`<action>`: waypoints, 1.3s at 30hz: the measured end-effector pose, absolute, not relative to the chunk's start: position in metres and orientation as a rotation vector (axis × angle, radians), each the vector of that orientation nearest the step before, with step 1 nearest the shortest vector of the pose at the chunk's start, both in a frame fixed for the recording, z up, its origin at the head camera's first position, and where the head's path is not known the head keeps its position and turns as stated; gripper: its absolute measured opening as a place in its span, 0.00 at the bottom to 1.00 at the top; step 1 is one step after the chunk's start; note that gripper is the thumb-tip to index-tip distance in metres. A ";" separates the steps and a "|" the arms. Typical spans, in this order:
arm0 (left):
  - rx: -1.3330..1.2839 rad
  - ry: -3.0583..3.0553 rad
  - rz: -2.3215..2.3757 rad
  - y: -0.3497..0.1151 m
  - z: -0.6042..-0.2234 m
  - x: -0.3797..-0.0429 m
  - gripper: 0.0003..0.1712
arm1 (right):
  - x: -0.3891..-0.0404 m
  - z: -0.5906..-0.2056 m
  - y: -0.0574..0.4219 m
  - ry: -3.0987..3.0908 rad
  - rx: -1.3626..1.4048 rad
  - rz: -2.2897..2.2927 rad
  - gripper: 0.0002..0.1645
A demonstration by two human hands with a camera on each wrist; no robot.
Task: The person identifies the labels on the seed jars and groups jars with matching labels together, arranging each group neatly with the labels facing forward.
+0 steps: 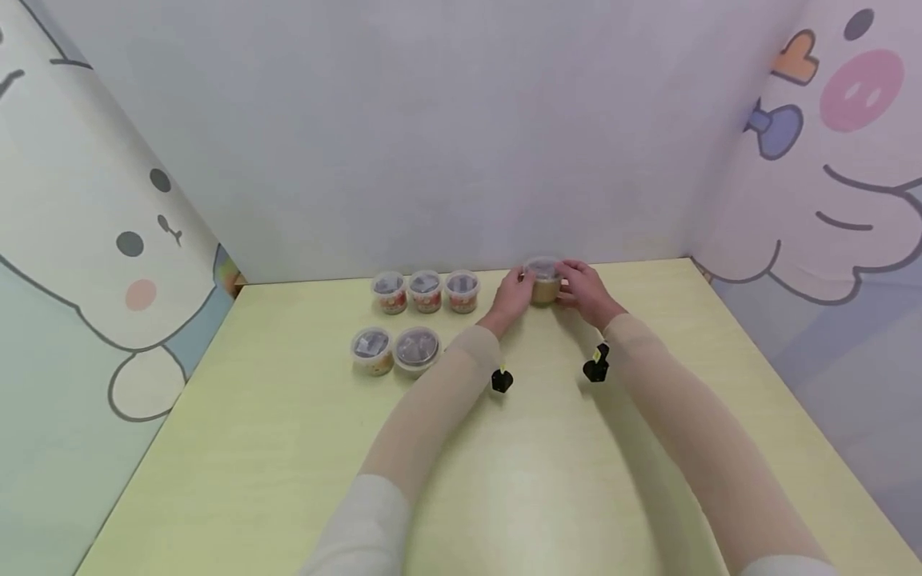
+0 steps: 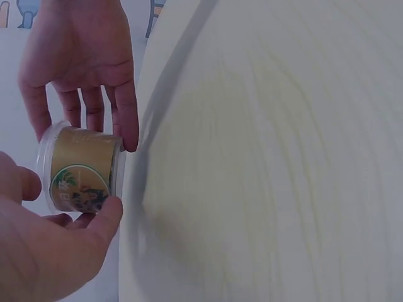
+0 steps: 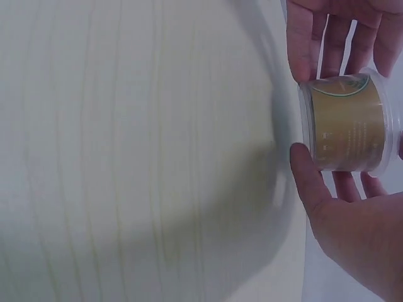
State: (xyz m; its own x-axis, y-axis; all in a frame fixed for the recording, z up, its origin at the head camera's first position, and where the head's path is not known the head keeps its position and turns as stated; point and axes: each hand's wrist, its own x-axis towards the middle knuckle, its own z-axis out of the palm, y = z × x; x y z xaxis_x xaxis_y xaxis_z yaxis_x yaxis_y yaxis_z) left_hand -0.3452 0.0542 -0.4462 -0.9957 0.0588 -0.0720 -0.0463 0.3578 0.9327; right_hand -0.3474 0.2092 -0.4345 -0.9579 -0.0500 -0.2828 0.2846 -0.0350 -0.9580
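A clear plastic cup [image 1: 544, 290] with a lid and a golden-brown label stands upright at the back of the table. Its label [image 2: 79, 165] carries a green-ringed picture in the left wrist view. My left hand [image 1: 513, 293] holds the cup from the left, fingers and thumb bent about its side. From the right, my right hand [image 1: 585, 290] grips the same cup, its thumb toward the lid. In the right wrist view, the cup [image 3: 349, 124] sits between the fingers of both hands. Parts of the far fingers are hidden behind the cup.
Left of the hands, a back row of lidded cups with red-patterned labels includes one cup [image 1: 463, 291] close to my left hand. Nearer me stand two more lidded tubs [image 1: 372, 350], one partly behind my left sleeve. A white wall [image 1: 461, 144] rises behind the pale yellow table [image 1: 259, 448].
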 end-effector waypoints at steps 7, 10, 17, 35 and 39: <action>0.040 2.283 1.849 0.034 -0.426 -0.332 0.32 | -0.336 -0.423 0.205 1.922 0.195 -2.047 0.42; 0.039 2.183 1.906 0.026 -0.417 -0.326 0.33 | -0.331 -0.415 0.202 1.880 0.170 -2.041 0.44; 0.073 2.080 1.928 0.007 -0.402 -0.308 0.34 | -0.318 -0.402 0.197 1.821 0.103 -2.019 0.42; 0.152 2.031 1.994 -0.024 -0.394 -0.272 0.36 | -0.281 -0.388 0.181 1.750 -0.121 -2.039 0.37; 0.124 2.003 2.018 -0.028 -0.401 -0.272 0.35 | -0.281 -0.393 0.177 1.743 -0.110 -2.029 0.36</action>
